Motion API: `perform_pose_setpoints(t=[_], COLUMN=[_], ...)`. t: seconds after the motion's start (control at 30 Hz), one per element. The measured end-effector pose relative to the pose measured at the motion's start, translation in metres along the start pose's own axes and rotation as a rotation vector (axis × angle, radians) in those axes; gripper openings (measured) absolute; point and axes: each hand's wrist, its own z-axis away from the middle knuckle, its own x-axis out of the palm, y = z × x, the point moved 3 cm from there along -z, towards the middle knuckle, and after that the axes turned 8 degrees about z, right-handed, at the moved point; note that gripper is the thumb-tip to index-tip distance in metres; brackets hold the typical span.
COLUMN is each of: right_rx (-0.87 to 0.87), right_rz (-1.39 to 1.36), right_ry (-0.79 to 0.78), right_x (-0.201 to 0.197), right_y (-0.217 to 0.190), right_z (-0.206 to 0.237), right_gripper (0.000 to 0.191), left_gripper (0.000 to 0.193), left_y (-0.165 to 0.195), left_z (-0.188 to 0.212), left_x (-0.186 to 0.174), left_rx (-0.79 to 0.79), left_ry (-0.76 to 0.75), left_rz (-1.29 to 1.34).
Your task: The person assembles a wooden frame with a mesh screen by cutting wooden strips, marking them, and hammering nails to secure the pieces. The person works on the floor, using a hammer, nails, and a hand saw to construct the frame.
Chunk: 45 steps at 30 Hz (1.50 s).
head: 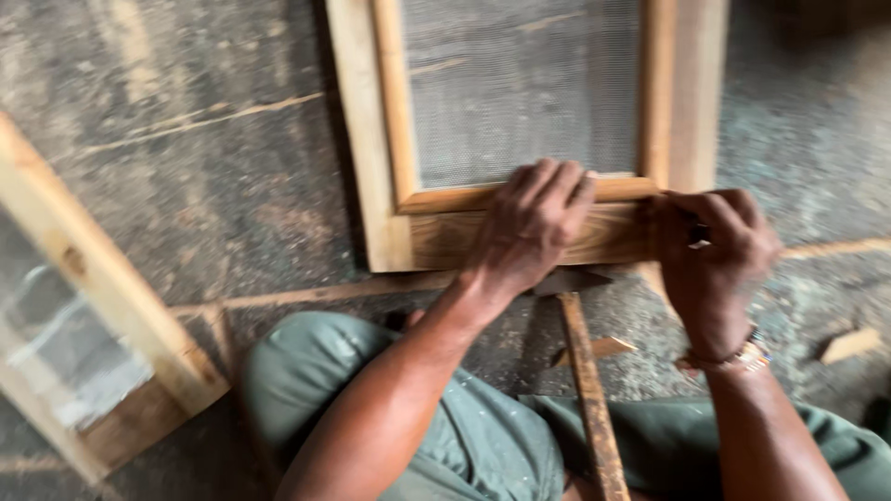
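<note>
Left hand presses flat on wooden mesh frame's bottom rail at 12 o'clock; right hand pinches something small (unclear) at its corner. Hammer lies on floor.

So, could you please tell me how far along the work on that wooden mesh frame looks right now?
Already done: grey mesh fills the pale wooden frame, with thin wooden strips along three sides. In hand: the left hand presses the bottom strip flat, while the right hand pinches something small and blurred at its end. Left: the wooden-handled hammer lies unused between the knees.
</note>
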Motion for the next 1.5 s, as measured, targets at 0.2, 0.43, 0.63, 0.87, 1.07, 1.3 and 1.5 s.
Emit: perform_pose_setpoints(t=[0.2,0.43,0.63,0.87,1.07,1.3,1.5], right_rx=[-0.043,-0.078,-0.08,-0.278,-0.358,-0.375,-0.369], right_rz=[0.038,0.048,0.063,0.141,0.304,0.398,0.459], right_ry=[-0.011,0.006,0.02,0.086,-0.029,-0.071,-0.096], right_x=[0.003,0.005,0.005,0.017,0.019,0.014,0.019], right_y=[0.004,0.006,0.001,-0.026,-0.057,-0.074,-0.079], right_z=[0.0,0.005,0.003,0.004,0.013,0.014,0.015], right_gripper=[0.008,0.007,0.007,0.011,0.023,0.039,0.041], left_gripper=[0.021,0.023,0.02,0.026,0.024,0.03,0.036], left_y=[-0.001,0.0,-0.003,-0.022,-0.03,-0.042,-0.049], left_z=[0.0,0.0,0.002,0.006,0.009,-0.018,-0.01], left_x=[0.007,0.007,0.008,0.012,0.021,-0.012,-0.023], left_rx=[0.008,-0.061,-0.073,-0.036,-0.006,0.423,0.354], left_ry=[0.059,0.033,0.07,0.138,0.114,0.053,-0.2], left_rz=[-0.008,0.073,0.103,0.385,0.417,0.338,0.282])
